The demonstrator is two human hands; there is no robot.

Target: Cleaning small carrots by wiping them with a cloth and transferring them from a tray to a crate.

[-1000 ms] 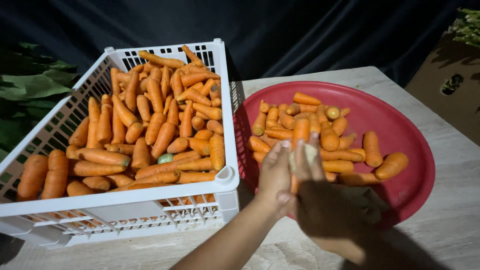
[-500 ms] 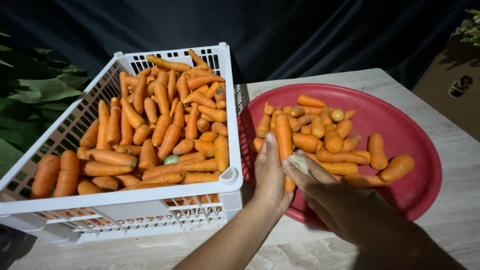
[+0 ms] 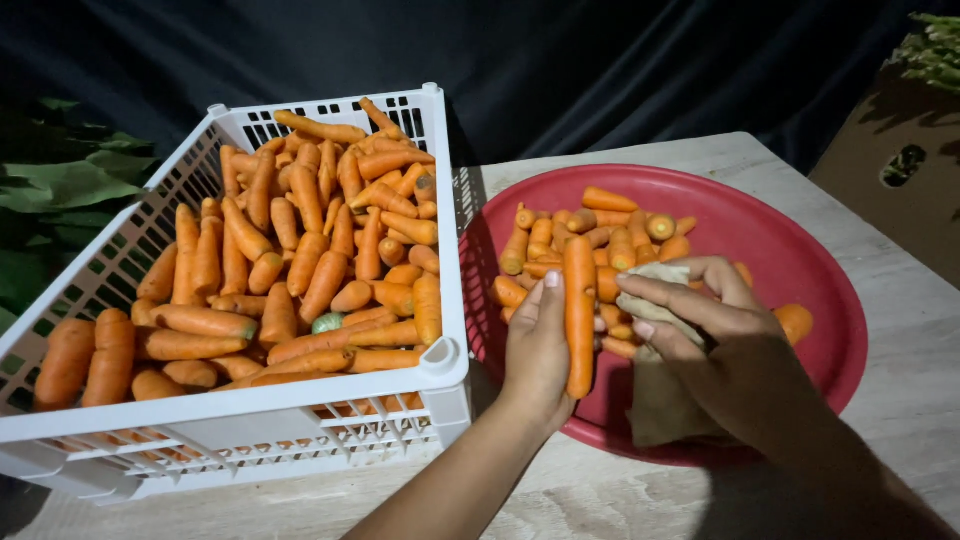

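Observation:
My left hand [image 3: 537, 350] holds one long orange carrot [image 3: 579, 310] upright over the near rim of a round red tray [image 3: 800, 270]. My right hand [image 3: 715, 340] grips a beige cloth [image 3: 660, 400] and presses it against the carrot's right side. Behind both hands a pile of shorter carrots [image 3: 600, 235] lies in the tray. To the left stands a white slatted plastic crate [image 3: 300, 440] heaped with several carrots [image 3: 300, 260].
The crate and tray rest on a pale wooden tabletop [image 3: 900, 400]. Green leaves [image 3: 60, 190] lie at the far left, and a brown cardboard box [image 3: 890, 170] with greenery stands at the far right. A dark cloth hangs behind.
The carrot has turned from tilted to upright in my left hand, and my right hand has moved the cloth up along its side.

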